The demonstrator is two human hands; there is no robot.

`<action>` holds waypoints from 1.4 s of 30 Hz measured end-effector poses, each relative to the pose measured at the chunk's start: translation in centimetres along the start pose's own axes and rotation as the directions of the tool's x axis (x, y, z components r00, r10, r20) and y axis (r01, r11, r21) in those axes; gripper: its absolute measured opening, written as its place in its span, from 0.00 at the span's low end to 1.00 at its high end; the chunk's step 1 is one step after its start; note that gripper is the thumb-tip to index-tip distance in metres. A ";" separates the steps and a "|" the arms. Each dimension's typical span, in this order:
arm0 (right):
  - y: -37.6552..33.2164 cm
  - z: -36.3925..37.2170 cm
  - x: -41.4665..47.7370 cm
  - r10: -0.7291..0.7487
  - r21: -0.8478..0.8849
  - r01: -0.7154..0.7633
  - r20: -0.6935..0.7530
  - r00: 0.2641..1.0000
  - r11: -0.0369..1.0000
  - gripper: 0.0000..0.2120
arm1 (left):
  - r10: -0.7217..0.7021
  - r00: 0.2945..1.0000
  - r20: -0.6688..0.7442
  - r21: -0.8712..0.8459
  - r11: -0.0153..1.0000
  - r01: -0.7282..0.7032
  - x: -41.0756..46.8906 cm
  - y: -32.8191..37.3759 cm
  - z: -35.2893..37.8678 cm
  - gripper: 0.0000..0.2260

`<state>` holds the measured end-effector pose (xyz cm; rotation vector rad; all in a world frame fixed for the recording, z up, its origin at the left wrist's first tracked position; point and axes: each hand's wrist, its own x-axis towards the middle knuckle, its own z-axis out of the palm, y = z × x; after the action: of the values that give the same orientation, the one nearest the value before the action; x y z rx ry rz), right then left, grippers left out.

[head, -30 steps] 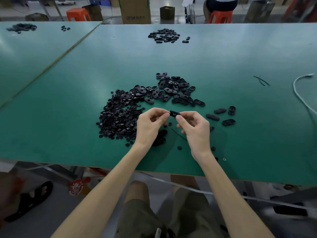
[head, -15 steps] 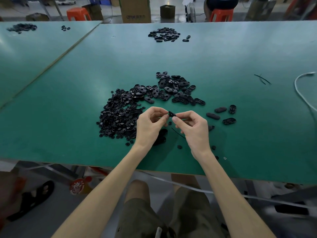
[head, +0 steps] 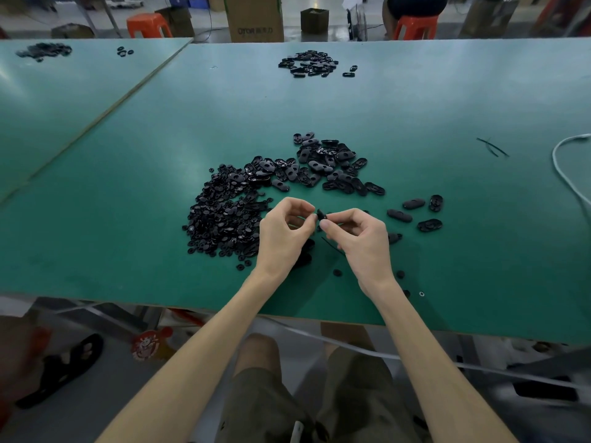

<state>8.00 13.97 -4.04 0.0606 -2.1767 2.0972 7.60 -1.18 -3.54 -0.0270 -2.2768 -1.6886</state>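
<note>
— What's in the hands?
— One small black part [head: 320,215], pinched between the left hand [head: 281,233] and right hand [head: 359,235] fingers, above the tabletop [head: 447,91].
— And beside them?
— A heap of black parts [head: 224,215], just left.

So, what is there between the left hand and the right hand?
In the head view, only a small black part lies there: the left hand and the right hand both pinch it, above the green table.
</note>
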 end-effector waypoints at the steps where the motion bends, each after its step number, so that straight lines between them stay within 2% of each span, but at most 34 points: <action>1: 0.0 0.0 0.0 -0.001 0.000 0.001 -0.002 1.000 1.000 0.04 | 0.000 1.000 0.004 0.008 1.000 0.000 0.0 0.1 0.1 0.04; 7: 0.0 -0.1 -0.1 0.007 0.008 -0.007 -0.024 1.000 1.000 0.04 | 0.008 0.999 0.054 -0.025 1.000 -0.006 0.0 0.3 -0.2 0.06; 13: 0.0 0.0 -0.1 -0.003 0.015 0.003 -0.012 1.000 1.000 0.02 | -0.008 0.998 0.057 -0.022 1.000 0.009 0.2 0.0 -0.4 0.13; 18: 0.0 -0.1 -0.1 -0.007 0.021 0.007 -0.020 1.000 1.000 0.03 | -0.037 0.993 0.114 -0.087 0.995 0.047 0.3 -0.3 -0.4 0.05; 36: 0.0 0.0 0.0 -0.027 0.055 0.029 -0.040 0.999 0.998 0.05 | -0.028 0.980 0.197 -0.264 0.961 0.080 0.2 -0.1 -0.9 0.09; 42: -0.3 -0.1 -0.1 -0.021 0.051 0.023 -0.036 0.999 0.998 0.05 | -0.024 0.981 0.193 -0.255 0.964 0.073 0.2 0.1 -0.9 0.09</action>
<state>8.16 14.04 -3.79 0.0513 -2.0929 2.1253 7.65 -2.05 -3.18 -0.1982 -2.1805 -2.0823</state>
